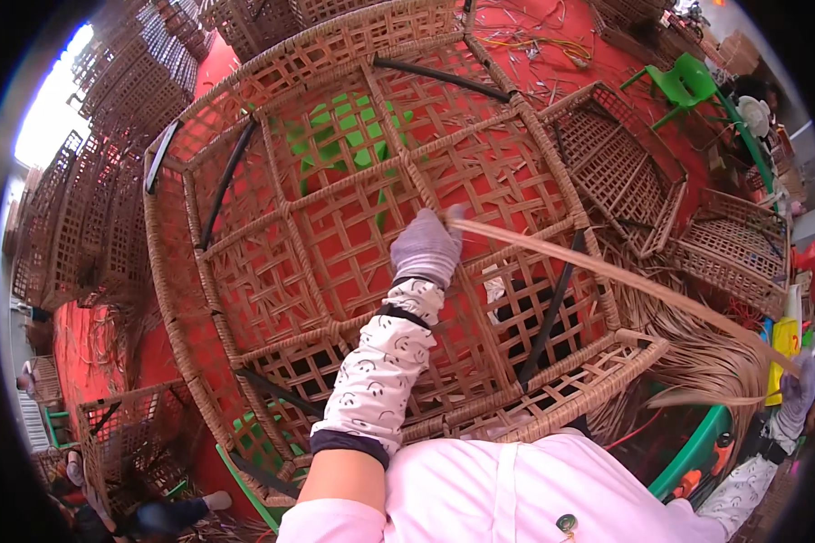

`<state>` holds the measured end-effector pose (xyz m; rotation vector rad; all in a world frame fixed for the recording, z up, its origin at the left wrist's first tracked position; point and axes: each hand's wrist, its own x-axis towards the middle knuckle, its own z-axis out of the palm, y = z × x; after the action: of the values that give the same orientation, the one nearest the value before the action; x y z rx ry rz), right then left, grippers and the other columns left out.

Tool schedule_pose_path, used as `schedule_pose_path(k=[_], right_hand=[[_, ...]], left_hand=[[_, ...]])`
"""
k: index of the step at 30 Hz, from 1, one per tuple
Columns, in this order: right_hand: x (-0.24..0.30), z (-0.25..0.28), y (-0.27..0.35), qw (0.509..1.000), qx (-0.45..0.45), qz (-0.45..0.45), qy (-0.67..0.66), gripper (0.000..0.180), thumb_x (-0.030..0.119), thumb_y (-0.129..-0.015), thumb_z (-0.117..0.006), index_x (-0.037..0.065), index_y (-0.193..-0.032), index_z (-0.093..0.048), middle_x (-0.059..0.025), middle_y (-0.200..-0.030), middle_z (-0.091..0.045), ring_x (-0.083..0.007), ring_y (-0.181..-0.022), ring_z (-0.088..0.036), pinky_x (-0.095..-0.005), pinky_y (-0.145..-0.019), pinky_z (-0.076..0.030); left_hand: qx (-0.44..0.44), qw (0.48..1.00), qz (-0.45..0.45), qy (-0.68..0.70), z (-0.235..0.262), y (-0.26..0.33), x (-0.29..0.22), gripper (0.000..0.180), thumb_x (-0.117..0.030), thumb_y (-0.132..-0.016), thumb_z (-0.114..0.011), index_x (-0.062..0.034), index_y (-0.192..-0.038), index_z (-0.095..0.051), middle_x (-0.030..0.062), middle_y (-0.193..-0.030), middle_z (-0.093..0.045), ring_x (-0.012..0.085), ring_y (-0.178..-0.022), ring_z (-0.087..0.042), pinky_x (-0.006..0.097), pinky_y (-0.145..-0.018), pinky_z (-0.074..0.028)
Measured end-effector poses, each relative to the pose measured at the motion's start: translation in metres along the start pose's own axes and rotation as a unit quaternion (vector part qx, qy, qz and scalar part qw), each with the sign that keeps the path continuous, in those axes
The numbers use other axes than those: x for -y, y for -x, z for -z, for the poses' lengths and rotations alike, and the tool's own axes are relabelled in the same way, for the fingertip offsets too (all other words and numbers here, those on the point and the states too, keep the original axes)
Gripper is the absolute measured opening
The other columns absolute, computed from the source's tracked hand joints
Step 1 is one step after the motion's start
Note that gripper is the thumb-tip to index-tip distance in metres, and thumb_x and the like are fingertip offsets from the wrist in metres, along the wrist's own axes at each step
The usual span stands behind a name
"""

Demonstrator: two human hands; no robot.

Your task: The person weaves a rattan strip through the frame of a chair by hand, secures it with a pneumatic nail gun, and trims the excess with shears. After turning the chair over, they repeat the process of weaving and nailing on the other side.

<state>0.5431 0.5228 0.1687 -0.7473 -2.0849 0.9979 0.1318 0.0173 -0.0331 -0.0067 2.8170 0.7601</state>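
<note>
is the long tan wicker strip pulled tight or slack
Tight: the long tan wicker strip runs nearly straight from the left hand to the right hand.

Wicker frame (353, 181) blocks front; lattice gaps too narrow; open rt above strip (625, 276).

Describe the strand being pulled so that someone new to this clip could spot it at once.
Start at the big woven frame filling the middle. From the gloved left hand on its lattice, one flat tan strip runs taut to the right hand. Unlike the woven-in strands, it hangs free.

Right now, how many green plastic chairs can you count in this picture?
2. One green chair stands on the red floor, upper right; another green chair shows through the big woven frame. More may be hidden.
</note>
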Motion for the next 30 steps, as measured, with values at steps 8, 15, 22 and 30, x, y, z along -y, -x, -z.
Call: schedule_pose_path(k=[8, 15, 22, 30], right_hand=[[0.022, -0.234, -0.046, 0.875, 0.310, 0.086, 0.363, 0.027, 0.020, -0.083, -0.054, -0.001, -0.100, -0.057, -0.0153, -0.090, -0.062, -0.0242, -0.081, -0.059, -0.0327, -0.071, -0.045], [0.116, -0.575, 0.060, 0.700, 0.714, -0.015, -0.001, 0.055, 0.027, -0.081, -0.058, -0.009, -0.120, -0.044, -0.0109, -0.088, -0.060, -0.0151, -0.074, -0.058, -0.0289, -0.066, -0.050], [0.100, -0.627, 0.106, 0.498, 0.741, -0.326, -0.311, 0.036, 0.032, -0.077, -0.068, 0.004, -0.097, -0.057, -0.0042, -0.072, -0.060, -0.0117, -0.059, -0.056, -0.0253, -0.051, -0.046], [0.154, -0.536, 0.041, 0.658, 0.589, 0.362, 0.297, 0.032, 0.033, -0.079, -0.061, 0.001, -0.078, -0.064, -0.0155, -0.082, -0.062, -0.0309, -0.078, -0.060, -0.0378, -0.070, -0.048]], left_hand=[[0.147, 0.879, 0.177, 0.417, -0.010, -0.006, 0.026, 0.039, -0.038, -0.092, -0.039, -0.0052, -0.103, -0.056, 0.0073, -0.062, -0.055, 0.0187, -0.045, -0.054, 0.029, -0.037, -0.042], [0.010, 0.880, -0.035, 0.474, -0.018, 0.000, 0.064, 0.031, -0.031, -0.092, -0.050, -0.0008, -0.090, -0.057, -0.0010, -0.064, -0.052, 0.0083, -0.051, -0.046, 0.023, -0.046, -0.039], [0.057, 0.967, 0.087, 0.231, -0.005, -0.024, 0.079, 0.034, -0.033, -0.090, -0.052, 0.0003, -0.089, -0.060, 0.0030, -0.062, -0.054, 0.0123, -0.054, -0.051, 0.027, -0.050, -0.043], [0.042, 0.980, 0.072, 0.179, 0.026, -0.008, 0.081, 0.036, -0.036, -0.079, -0.063, -0.0012, -0.089, -0.061, 0.0106, -0.072, -0.063, 0.0205, -0.068, -0.061, 0.032, -0.065, -0.049]])
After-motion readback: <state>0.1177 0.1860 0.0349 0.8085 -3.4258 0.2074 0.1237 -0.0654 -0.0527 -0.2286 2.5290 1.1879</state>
